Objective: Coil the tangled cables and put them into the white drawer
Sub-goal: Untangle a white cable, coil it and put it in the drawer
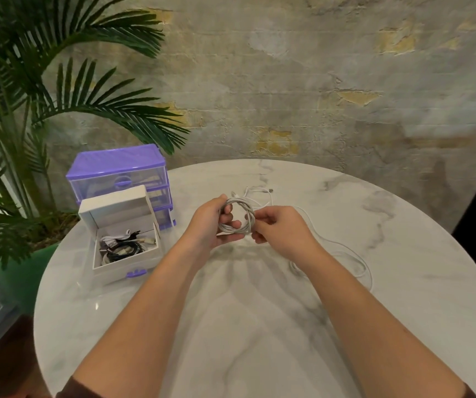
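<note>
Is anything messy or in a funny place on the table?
Yes. The white drawer is pulled right out of the purple cabinet and sits on the table. A loose white cable sprawls beside the right hand, uncoiled.

Soft, even, moderately bright illumination. Faint diffuse shadows of both forearms on the round white marble tabletop (403, 254); small specular glint near its left rim. Wide-angle curvature at frame edges. Slight softness throughout; dark corner at far right; green palm fronds (30, 81) dimmer.
</note>
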{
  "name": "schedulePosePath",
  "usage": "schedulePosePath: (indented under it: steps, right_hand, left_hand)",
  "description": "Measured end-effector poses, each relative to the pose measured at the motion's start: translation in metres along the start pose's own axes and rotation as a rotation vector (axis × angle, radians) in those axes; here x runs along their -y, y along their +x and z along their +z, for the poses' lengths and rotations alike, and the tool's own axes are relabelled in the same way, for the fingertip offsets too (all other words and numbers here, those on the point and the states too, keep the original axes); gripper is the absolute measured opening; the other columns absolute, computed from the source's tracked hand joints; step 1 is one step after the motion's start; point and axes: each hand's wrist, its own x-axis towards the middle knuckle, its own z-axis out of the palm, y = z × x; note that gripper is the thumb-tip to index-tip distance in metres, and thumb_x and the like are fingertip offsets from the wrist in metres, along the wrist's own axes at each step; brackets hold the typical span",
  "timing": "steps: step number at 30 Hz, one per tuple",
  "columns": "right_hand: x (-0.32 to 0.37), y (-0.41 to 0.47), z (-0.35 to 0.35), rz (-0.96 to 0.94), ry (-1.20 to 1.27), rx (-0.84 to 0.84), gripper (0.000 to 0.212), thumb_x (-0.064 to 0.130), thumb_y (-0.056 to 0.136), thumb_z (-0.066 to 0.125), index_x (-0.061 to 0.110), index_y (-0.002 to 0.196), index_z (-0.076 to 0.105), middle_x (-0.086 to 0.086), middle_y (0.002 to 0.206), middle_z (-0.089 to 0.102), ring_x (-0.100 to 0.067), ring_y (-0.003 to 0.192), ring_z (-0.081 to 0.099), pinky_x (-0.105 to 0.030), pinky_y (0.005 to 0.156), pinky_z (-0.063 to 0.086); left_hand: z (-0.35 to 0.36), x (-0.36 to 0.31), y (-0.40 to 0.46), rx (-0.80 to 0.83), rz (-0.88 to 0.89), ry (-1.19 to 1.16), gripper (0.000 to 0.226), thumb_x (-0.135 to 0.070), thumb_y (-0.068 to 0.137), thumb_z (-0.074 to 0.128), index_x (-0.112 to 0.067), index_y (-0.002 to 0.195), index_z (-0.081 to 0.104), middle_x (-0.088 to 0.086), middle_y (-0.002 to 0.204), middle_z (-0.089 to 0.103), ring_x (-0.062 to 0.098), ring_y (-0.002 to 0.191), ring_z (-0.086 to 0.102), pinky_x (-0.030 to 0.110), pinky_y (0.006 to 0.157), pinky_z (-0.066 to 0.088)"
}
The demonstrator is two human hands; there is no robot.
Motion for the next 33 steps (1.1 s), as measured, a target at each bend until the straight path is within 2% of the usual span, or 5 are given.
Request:
schedulePosePath:
  steps: [4,11,16,24,33]
  right_hand:
    - [0.003,-0.002,-0.001,0.101,0.267,0.132,0.013,0.011,0.084,0.067,0.005,0.092,0.075,-0.011,0.083,0.072,-0.017,0.072,0.065,-0.037,0.083,0.057]
    - [0.002,-0.002,0.008,0.099,0.242,0.013,0.016,0.013,0.087,0.068,0.012,0.095,0.054,-0.010,0.087,0.069,-0.021,0.071,0.064,-0.034,0.069,0.052]
    - [0.004,-0.004,0.003,0.083,0.261,0.093,0.023,0.011,0.089,0.063,0.012,0.112,0.064,-0.001,0.102,0.074,-0.012,0.085,0.066,-0.031,0.076,0.049]
    - [0.003,-0.005,-0.003,0.193,0.412,0.263,0.016,0.026,0.093,0.063,0.016,0.101,0.073,0.001,0.097,0.071,-0.014,0.091,0.061,-0.038,0.085,0.054]
    - [0.002,-0.003,0.006,0.169,0.303,0.201,0.018,0.027,0.093,0.063,0.016,0.107,0.065,0.000,0.093,0.067,-0.015,0.069,0.062,-0.033,0.067,0.054]
  left_hand:
    - [0.003,-0.001,-0.002,-0.041,0.052,0.046,0.036,-0.032,0.102,0.039,-0.017,0.071,0.047,-0.004,0.064,0.043,0.009,0.059,0.053,0.030,0.065,0.057]
    - [0.003,0.003,-0.005,0.000,0.183,0.216,0.037,-0.035,0.105,0.031,-0.015,0.078,0.045,0.003,0.078,0.045,0.008,0.062,0.050,0.023,0.058,0.057]
    - [0.000,0.006,0.002,-0.053,0.172,0.282,0.039,-0.039,0.103,0.035,-0.012,0.098,0.063,0.016,0.125,0.050,0.015,0.081,0.064,0.026,0.062,0.059]
    - [-0.002,0.005,0.000,0.001,0.169,0.229,0.035,-0.037,0.103,0.036,-0.015,0.088,0.060,0.003,0.080,0.051,0.011,0.070,0.058,0.023,0.063,0.057]
    - [-0.002,0.004,-0.003,0.060,0.150,0.186,0.035,-0.038,0.102,0.041,-0.015,0.093,0.066,0.005,0.085,0.053,0.011,0.075,0.060,0.023,0.068,0.058]
